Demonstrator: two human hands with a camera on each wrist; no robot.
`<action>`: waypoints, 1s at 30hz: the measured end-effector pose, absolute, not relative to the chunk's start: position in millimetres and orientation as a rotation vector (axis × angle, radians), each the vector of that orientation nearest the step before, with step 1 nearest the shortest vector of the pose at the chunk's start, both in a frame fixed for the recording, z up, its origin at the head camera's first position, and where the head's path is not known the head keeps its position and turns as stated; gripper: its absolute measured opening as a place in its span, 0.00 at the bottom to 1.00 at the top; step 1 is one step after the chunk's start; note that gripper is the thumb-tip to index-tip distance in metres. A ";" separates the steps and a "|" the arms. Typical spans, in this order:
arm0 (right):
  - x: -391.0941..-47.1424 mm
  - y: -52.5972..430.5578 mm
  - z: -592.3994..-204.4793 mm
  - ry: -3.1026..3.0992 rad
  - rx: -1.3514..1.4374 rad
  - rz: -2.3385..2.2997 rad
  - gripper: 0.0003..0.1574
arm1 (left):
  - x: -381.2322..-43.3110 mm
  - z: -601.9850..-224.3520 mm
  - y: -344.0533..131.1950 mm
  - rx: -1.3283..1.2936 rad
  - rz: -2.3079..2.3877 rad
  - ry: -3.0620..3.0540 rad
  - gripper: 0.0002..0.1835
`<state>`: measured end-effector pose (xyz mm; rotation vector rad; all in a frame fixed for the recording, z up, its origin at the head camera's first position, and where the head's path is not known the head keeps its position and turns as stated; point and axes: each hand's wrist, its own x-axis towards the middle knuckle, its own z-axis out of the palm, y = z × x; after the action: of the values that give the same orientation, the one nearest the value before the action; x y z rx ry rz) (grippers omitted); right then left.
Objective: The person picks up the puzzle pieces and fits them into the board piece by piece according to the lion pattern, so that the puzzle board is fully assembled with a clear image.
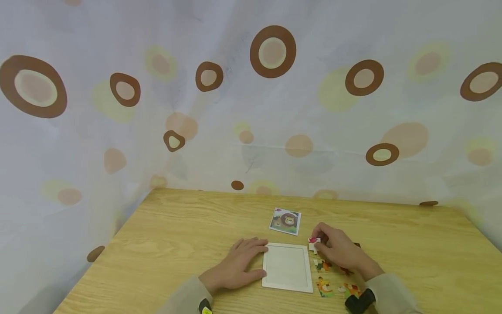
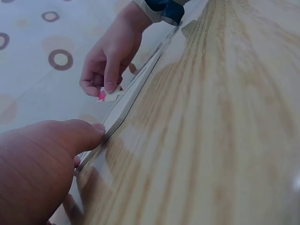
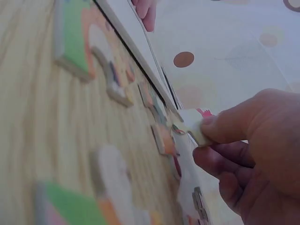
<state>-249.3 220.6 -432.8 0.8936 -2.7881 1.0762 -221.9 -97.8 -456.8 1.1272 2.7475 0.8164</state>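
A white puzzle piece with a pink patch (image 1: 313,241) is pinched between the thumb and fingers of my right hand (image 1: 340,249), just off the upper right corner of a white puzzle tray (image 1: 288,288). In the right wrist view that piece (image 3: 191,123) is held up above the table. My left hand (image 1: 240,264) rests at the tray's left edge, its fingers spread and its thumb (image 2: 89,132) touching the rim. No pieces lie inside the tray. Several loose puzzle pieces (image 1: 324,288) lie to its right, some partly hidden under my right hand and wrist.
Behind the tray lies a square picture card (image 1: 285,221) showing a lion. Everything rests on a light wooden table (image 1: 188,226). A white curtain with brown and yellow spots (image 1: 219,157) hangs along the table's back edge and left side.
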 end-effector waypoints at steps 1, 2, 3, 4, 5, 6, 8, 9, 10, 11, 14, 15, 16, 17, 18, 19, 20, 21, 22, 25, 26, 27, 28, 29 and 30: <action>-248.9 219.1 -432.5 -2.776 0.885 1.081 0.06 | -221.7 -456.8 -98.0 1.124 0.818 2.748 0.30; -248.4 217.7 -431.9 -2.762 0.874 1.086 0.06 | -221.6 -456.9 -98.2 1.123 0.821 2.747 0.30; -247.9 216.3 -431.3 -2.749 0.863 1.093 0.06 | -221.6 -457.0 -98.3 1.122 0.823 2.747 0.30; -247.3 215.1 -430.6 -2.737 0.854 1.106 0.06 | -221.6 -457.2 -98.3 1.122 0.823 2.748 0.30; -246.7 213.7 -430.0 -2.724 0.848 1.127 0.05 | -221.9 -457.3 -98.4 1.121 0.825 2.746 0.30; -246.1 212.2 -429.4 -2.712 0.848 1.164 0.05 | -222.0 -457.3 -98.5 1.120 0.826 2.745 0.30; -245.1 208.9 -428.8 -2.691 0.853 1.237 0.04 | -222.3 -457.6 -98.9 1.122 0.818 2.743 0.32; -244.2 206.8 -428.0 -2.692 0.853 1.277 0.03 | -222.2 -457.6 -99.2 1.120 0.812 2.742 0.33; -243.4 204.8 -427.8 -2.695 0.857 1.316 0.03 | -222.2 -457.6 -99.4 1.119 0.805 2.741 0.34; -242.6 202.3 -427.9 -2.696 0.859 1.344 0.03 | -222.2 -457.5 -99.4 1.117 0.797 2.741 0.35; -239.8 194.8 -426.8 -2.703 0.878 1.390 0.03 | -222.3 -456.9 -99.4 1.113 0.768 2.746 0.40; -239.2 192.2 -426.6 -2.707 0.879 1.397 0.03 | -222.4 -456.4 -99.3 1.112 0.757 2.750 0.42; -238.8 189.4 -427.6 -2.704 0.880 1.402 0.03 | -222.4 -456.0 -99.3 1.115 0.749 2.754 0.43; -238.5 186.3 -428.4 -2.702 0.878 1.408 0.03 | -222.5 -455.7 -99.4 1.117 0.743 2.756 0.44; -238.4 183.4 -429.1 -2.703 0.873 1.411 0.04 | -222.5 -455.3 -99.5 1.120 0.739 2.758 0.45; -238.6 180.5 -430.7 -2.706 0.859 1.405 0.04 | -222.5 -455.1 -99.6 1.124 0.735 2.760 0.45; -238.5 177.4 -432.2 -2.716 0.837 1.406 0.04 | -222.6 -455.1 -99.6 1.128 0.734 2.761 0.45; -238.0 174.0 -433.9 -2.733 0.797 1.411 0.04 | -222.5 -455.1 -99.5 1.127 0.741 2.758 0.45; -237.4 170.8 -435.4 -2.746 0.766 1.411 0.04 | -222.5 -455.4 -99.2 1.129 0.745 2.757 0.45; -235.2 161.5 -438.7 -2.762 0.690 1.383 0.05 | -222.0 -456.5 -98.3 1.131 0.757 2.752 0.46; -234.6 158.4 -439.4 -2.761 0.674 1.378 0.05 | -221.8 -456.9 -98.1 1.131 0.761 2.752 0.46; -234.2 155.4 -440.2 -2.754 0.671 1.358 0.05 | -221.6 -457.0 -98.0 1.127 0.766 2.752 0.46; -234.0 152.5 -441.0 -2.744 0.675 1.331 0.05 | -221.4 -457.4 -98.1 1.124 0.769 2.753 0.46; -234.1 149.6 -441.8 -2.730 0.683 1.312 0.05 | -221.2 -457.6 -98.2 1.119 0.774 2.755 0.46; -234.3 146.9 -442.7 -2.721 0.691 1.295 0.06 | -220.9 -457.8 -98.5 1.115 0.778 2.756 0.46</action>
<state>-234.3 146.9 -442.7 0.6910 -2.7211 1.2953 -220.9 -98.5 -457.8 1.1153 2.7563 0.7775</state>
